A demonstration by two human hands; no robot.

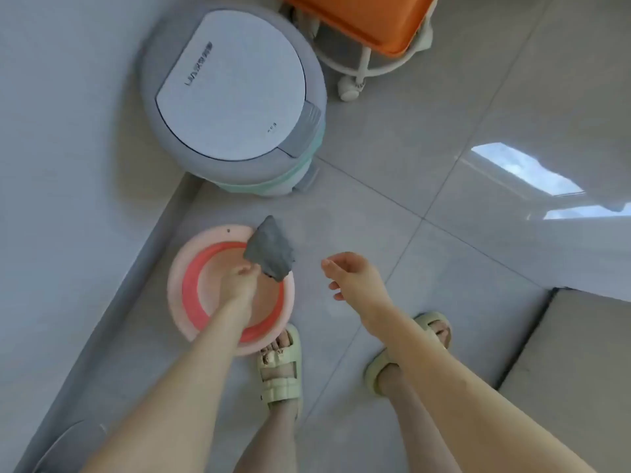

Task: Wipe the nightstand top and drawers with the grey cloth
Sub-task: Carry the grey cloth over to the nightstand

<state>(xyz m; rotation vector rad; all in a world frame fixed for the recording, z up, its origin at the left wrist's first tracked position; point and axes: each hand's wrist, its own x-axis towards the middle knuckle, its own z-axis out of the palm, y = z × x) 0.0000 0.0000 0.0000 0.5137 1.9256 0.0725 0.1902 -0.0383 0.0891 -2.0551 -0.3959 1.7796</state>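
My left hand (240, 279) grips a bunched grey cloth (271, 253) and holds it up over a round pink basin (177, 285) that stands on the tiled floor. The cloth sticks up and to the right of my fist, above the basin's far rim. My right hand (351, 274) hovers to the right of the cloth, a short gap away, with fingers loosely curled and nothing in it. No nightstand is in view.
A round grey and white appliance (232, 97) with a mint band stands against the wall (68, 165) behind the basin. An orange tub (368, 18) sits on a white wheeled stand at top. My sandalled feet (280, 367) stand below. A beige cushion edge (580, 363) lies at right.
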